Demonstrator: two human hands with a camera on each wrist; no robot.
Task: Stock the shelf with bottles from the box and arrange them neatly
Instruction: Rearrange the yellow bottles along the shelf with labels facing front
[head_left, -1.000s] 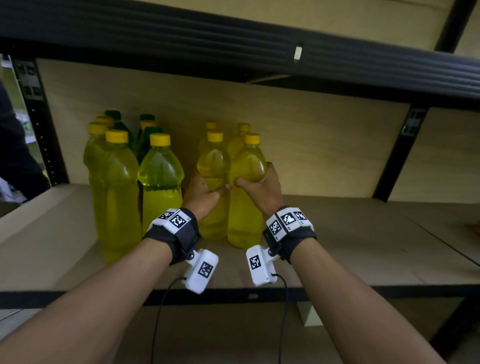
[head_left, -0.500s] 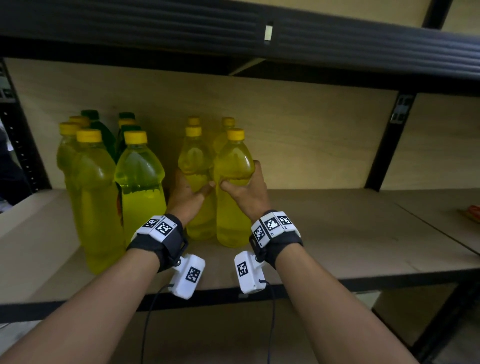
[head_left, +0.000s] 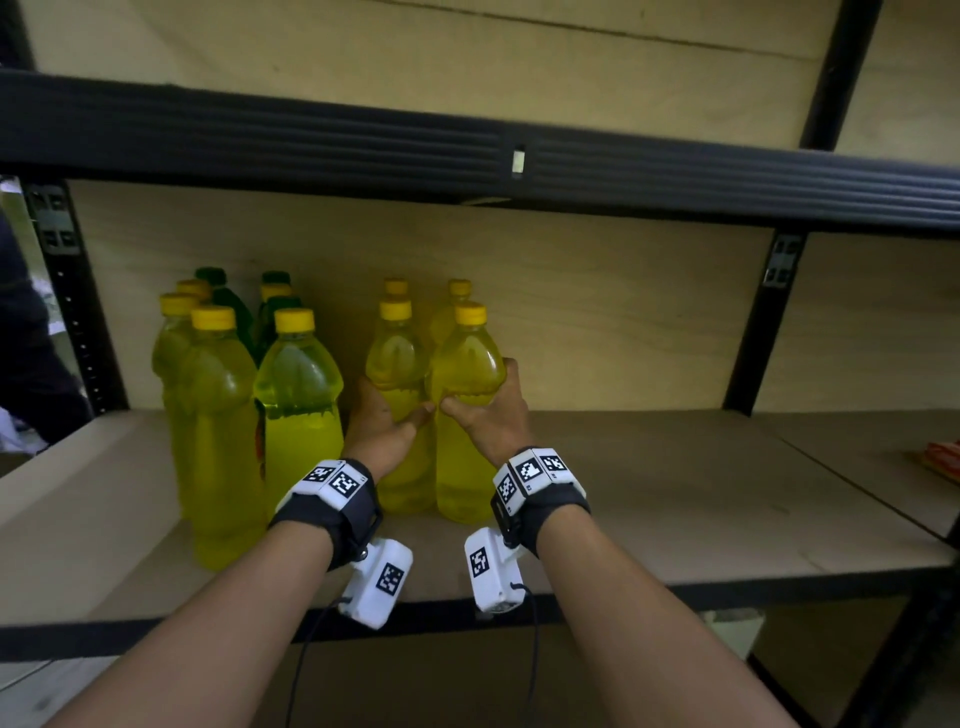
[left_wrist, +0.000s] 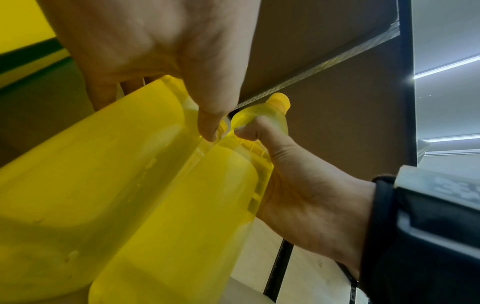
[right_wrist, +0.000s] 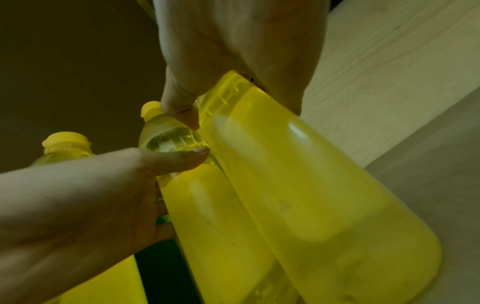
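Your left hand (head_left: 382, 431) is gripping one yellow bottle (head_left: 397, 374) and your right hand (head_left: 493, 415) its neighbour (head_left: 467, 457), both standing upright on the shelf board (head_left: 675, 499), right of the bottle cluster (head_left: 234, 415).

Both forearms are reaching forward, roughly parallel, each wearing a dark wrist strap carrying white marker blocks. The left hand (head_left: 382, 434) is wrapping round the left of two adjacent yellow bottles (head_left: 397, 395), thumb lying across the front, fingers out of sight behind it. The right hand (head_left: 491, 415) is gripping the bottle on the right (head_left: 465, 415), thumb bent across the front, fingers curling round the far side. The two thumb tips are nearly meeting between the bottles.
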